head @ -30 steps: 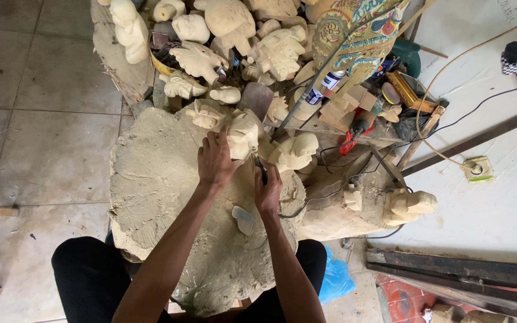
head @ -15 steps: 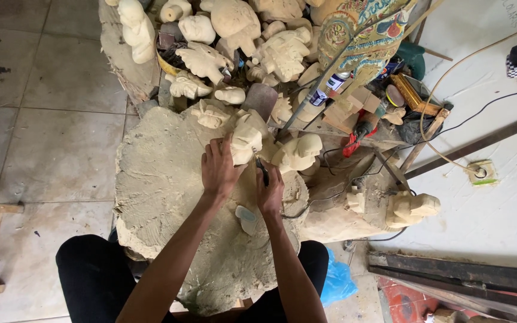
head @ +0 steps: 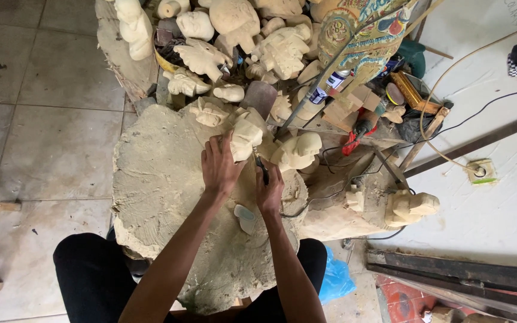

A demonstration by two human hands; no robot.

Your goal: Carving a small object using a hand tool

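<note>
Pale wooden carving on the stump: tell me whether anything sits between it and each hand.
Nothing visible does. The left hand lies directly on the pale wooden carving, and the right hand holds a dark-handled carving tool whose tip reaches toward the carving, atop the big flat wooden stump.

A slim white spray can [head: 320, 98] with a blue-and-dark label lies tilted among the pale carvings, just below the painted carving. Near it sit small plain cardboard boxes [head: 348, 104]. I can't see any signs or screens.

1 head-worn camera looks steeply down, close over the stump block [head: 163, 197] and tiled floor [head: 43, 119].
</note>
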